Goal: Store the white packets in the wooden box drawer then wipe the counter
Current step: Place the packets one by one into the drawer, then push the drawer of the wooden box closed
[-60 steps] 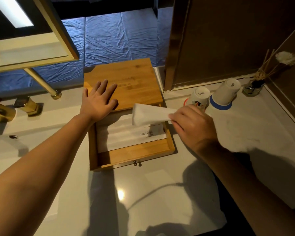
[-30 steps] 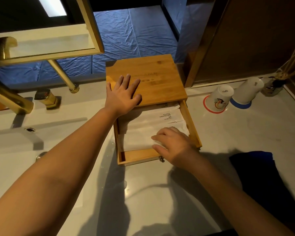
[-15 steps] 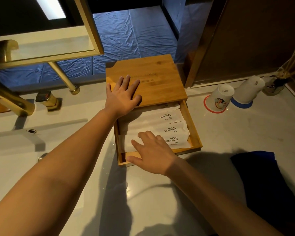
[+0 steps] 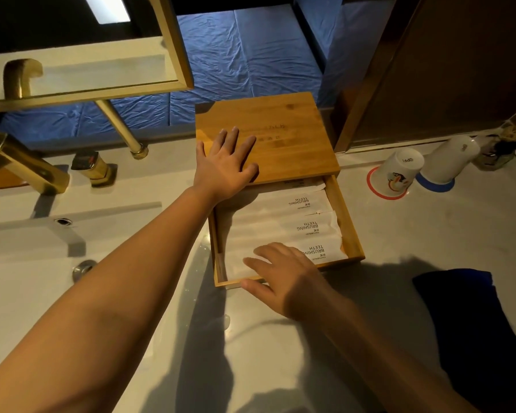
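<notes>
A wooden box (image 4: pixel 283 135) stands on the white counter (image 4: pixel 429 234) with its drawer (image 4: pixel 347 231) pulled out towards me. Three white packets (image 4: pixel 280 222) printed "BRUSHING TEETH" lie side by side in the drawer. My left hand (image 4: pixel 224 168) rests flat on the box's lid, fingers spread. My right hand (image 4: pixel 283 275) lies open over the drawer's front edge, fingers touching the nearest packet and the thumb against the drawer front. It holds nothing.
A dark blue cloth (image 4: pixel 474 323) lies on the counter at the right. Two upturned cups (image 4: pixel 399 174) and a reed diffuser (image 4: pixel 501 150) stand at the back right. A gold faucet (image 4: pixel 21 168) and the sink (image 4: pixel 27 278) are at the left.
My right hand laid a packet into the drawer, let go of it, and slid back to the drawer's front edge. My left hand stayed on the lid.
</notes>
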{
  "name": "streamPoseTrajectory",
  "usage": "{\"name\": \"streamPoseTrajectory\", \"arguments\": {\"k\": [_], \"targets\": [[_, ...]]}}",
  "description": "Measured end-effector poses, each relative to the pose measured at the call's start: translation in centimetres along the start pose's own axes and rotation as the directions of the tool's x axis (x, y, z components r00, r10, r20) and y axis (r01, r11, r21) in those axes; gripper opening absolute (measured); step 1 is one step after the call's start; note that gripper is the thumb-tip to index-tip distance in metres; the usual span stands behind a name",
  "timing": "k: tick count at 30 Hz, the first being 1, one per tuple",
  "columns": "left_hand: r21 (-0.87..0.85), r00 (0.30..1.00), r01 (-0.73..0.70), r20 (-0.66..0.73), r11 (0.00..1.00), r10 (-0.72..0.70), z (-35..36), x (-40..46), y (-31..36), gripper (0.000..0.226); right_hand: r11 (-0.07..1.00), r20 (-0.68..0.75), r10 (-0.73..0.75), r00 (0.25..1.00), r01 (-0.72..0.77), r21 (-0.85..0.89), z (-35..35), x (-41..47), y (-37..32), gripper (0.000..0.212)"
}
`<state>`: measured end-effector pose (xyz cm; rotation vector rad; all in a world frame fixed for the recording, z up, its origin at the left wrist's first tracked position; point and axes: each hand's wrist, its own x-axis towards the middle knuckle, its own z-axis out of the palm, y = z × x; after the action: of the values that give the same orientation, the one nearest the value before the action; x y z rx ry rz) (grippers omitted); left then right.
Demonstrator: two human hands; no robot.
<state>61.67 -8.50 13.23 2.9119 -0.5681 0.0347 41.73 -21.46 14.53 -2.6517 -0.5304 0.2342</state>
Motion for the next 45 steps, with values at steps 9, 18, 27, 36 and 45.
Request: {"name": "streamPoseTrajectory", "arguments": {"k": [9,18,27,36,45], "targets": [[0.015,1.0,-0.002,0.008,1.0,0.002,0.1,0.1,0.0,0.062,0.434,0.184,0.623,0.76,-0.532,0.727,1.2,-5.7,2.9,0.041],[0.016,1.0,0.001,0.02,1.0,-0.001,-0.3,0.1,0.0,0.062,0.155,0.405,0.582,0.705,-0.585,0.796,1.8,-2.8,2.4,0.031],[0.008,1.0,0.003,0.011,1.0,-0.004,-0.1,0.0,0.0,0.062,0.166,0.322,0.631,0.706,-0.529,0.832,3.6,-2.6,3.1,0.026],[-0.002,1.0,0.01,0.027,1.0,-0.01,-0.4,0.0,0.0,0.061,0.231,0.214,0.68,0.701,-0.482,0.845,4.9,1.8,4.3,0.027],[0.016,1.0,0.004,0.006,1.0,-0.004,-0.1,0.0,-0.3,0.061,0.336,0.143,0.668,0.73,-0.468,0.817,3.2,7.5,6.3,0.027]]}}
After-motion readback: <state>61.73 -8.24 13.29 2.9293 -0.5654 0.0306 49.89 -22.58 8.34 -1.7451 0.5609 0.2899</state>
